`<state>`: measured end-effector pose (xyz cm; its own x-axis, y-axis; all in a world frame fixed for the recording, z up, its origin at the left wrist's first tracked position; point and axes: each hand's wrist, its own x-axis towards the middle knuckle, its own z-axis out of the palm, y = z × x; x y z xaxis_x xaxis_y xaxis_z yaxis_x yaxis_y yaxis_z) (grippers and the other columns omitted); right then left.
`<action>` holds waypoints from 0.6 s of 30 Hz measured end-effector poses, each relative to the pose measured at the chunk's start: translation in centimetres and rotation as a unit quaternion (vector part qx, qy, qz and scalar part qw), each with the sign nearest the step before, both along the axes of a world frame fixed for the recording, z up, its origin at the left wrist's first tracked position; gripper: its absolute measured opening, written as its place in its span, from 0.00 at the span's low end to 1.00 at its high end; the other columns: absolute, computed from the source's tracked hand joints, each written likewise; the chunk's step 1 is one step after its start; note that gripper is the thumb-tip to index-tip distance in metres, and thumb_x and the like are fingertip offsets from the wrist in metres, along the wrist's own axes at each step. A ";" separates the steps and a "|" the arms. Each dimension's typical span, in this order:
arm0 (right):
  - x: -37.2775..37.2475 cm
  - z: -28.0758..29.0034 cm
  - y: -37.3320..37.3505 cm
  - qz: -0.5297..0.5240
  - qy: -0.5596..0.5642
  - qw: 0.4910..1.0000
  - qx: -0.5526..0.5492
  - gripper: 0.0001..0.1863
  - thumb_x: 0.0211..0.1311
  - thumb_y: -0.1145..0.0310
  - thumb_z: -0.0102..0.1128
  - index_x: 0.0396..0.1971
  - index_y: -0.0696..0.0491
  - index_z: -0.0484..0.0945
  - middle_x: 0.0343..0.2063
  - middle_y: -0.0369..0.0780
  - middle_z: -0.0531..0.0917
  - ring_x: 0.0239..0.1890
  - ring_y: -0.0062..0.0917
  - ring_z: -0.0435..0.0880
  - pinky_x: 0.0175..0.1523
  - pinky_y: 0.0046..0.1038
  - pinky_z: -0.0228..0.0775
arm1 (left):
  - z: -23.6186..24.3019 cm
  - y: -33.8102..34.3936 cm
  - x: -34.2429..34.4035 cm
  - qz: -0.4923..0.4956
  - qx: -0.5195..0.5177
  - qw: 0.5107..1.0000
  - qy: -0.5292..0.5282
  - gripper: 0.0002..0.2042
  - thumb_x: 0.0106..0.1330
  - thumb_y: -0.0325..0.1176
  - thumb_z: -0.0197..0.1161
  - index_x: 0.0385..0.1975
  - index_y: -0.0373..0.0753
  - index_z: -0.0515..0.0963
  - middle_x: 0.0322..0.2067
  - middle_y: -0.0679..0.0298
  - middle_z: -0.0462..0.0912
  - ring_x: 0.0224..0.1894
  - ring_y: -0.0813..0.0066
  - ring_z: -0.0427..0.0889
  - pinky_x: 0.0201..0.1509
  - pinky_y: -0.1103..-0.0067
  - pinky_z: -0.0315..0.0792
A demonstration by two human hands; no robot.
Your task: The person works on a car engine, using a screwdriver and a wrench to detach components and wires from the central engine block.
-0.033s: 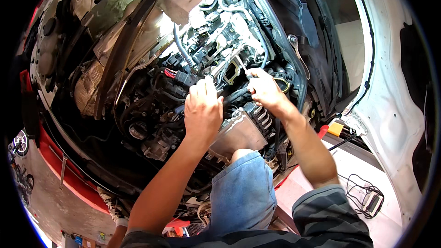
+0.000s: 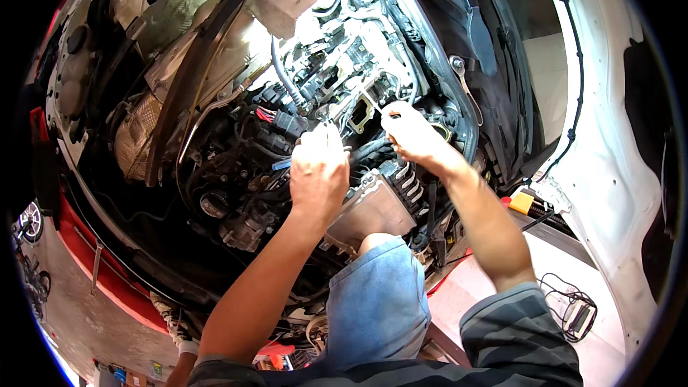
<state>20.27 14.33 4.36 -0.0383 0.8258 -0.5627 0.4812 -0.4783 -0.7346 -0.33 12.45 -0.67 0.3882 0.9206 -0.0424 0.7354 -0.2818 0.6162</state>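
Head view, looking down into an open car engine bay. The person's left hand is curled into a closed grip over dark hoses and connectors near the middle of the engine; what lies inside the fist cannot be told. The right hand, just beside it to the right, pinches a thin metal tool whose tip points at the bright, lit cylinder head. A ribbed silver cover sits just below both hands. The person's knee in blue jeans presses against the engine. A wrench rests on the black trim to the right, beside the white car body.
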 end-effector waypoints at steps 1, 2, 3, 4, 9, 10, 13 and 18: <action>-1.2 1.3 2.4 -0.006 -0.023 0.991 -0.133 0.08 0.68 0.65 0.50 0.33 0.53 0.73 0.18 0.29 0.70 0.16 0.11 0.64 0.20 0.15 0.59 | -0.1 0.0 0.2 -0.005 0.028 0.999 0.031 0.16 0.60 0.35 0.63 0.44 0.33 0.75 0.38 0.55 0.76 0.42 0.60 0.76 0.44 0.72 0.72; -0.3 0.5 3.5 0.065 -0.041 0.986 -0.145 0.10 0.68 0.64 0.49 0.30 0.54 0.73 0.17 0.30 0.71 0.16 0.12 0.65 0.20 0.17 0.59 | -0.4 0.1 0.3 0.001 0.022 0.999 0.045 0.13 0.61 0.35 0.62 0.40 0.34 0.76 0.36 0.56 0.77 0.39 0.61 0.77 0.42 0.72 0.73; 0.4 -0.4 4.5 0.136 -0.058 0.977 -0.156 0.13 0.69 0.62 0.49 0.28 0.54 0.74 0.16 0.31 0.71 0.16 0.12 0.67 0.19 0.18 0.59 | -0.9 0.3 0.5 0.007 0.017 0.998 0.061 0.10 0.61 0.34 0.62 0.36 0.35 0.76 0.34 0.56 0.78 0.37 0.61 0.78 0.40 0.72 0.73; 0.0 -0.5 5.4 0.143 -0.058 0.969 -0.190 0.18 0.70 0.59 0.47 0.25 0.56 0.74 0.15 0.32 0.72 0.16 0.14 0.70 0.19 0.21 0.61 | -1.6 0.5 0.4 0.001 0.053 0.997 0.064 0.06 0.62 0.33 0.60 0.30 0.37 0.76 0.28 0.57 0.78 0.30 0.63 0.80 0.33 0.73 0.75; 2.2 -3.1 8.5 0.501 -0.118 0.843 0.154 0.08 0.49 0.71 0.50 0.21 0.57 0.78 0.18 0.49 0.79 0.23 0.45 0.78 0.31 0.37 0.71 | -2.6 0.4 0.4 -0.019 0.086 0.994 -0.069 0.02 0.60 0.29 0.59 0.28 0.40 0.76 0.25 0.58 0.79 0.27 0.63 0.81 0.29 0.74 0.76; 1.8 -2.8 8.9 0.511 -0.128 0.838 0.141 0.09 0.50 0.70 0.51 0.19 0.56 0.78 0.18 0.48 0.79 0.22 0.43 0.79 0.30 0.37 0.71 | -2.7 0.5 -0.2 -0.033 0.077 0.994 -0.077 0.02 0.58 0.28 0.58 0.30 0.40 0.77 0.26 0.58 0.79 0.29 0.63 0.81 0.31 0.74 0.76; 1.9 -3.9 9.4 0.572 -0.182 0.768 0.224 0.10 0.49 0.70 0.51 0.17 0.56 0.80 0.17 0.48 0.79 0.21 0.41 0.80 0.30 0.37 0.71 | -3.5 0.6 -0.4 -0.030 0.099 0.988 -0.111 0.02 0.58 0.28 0.59 0.29 0.41 0.76 0.26 0.59 0.79 0.28 0.63 0.81 0.30 0.74 0.75; -0.1 -5.0 10.4 0.565 -0.342 0.751 -0.003 0.10 0.48 0.68 0.53 0.17 0.54 0.82 0.17 0.45 0.81 0.22 0.38 0.82 0.33 0.36 0.76 | -3.6 0.6 -0.5 -0.025 0.147 0.985 -0.092 0.02 0.60 0.29 0.61 0.27 0.43 0.75 0.25 0.61 0.77 0.22 0.65 0.79 0.24 0.76 0.74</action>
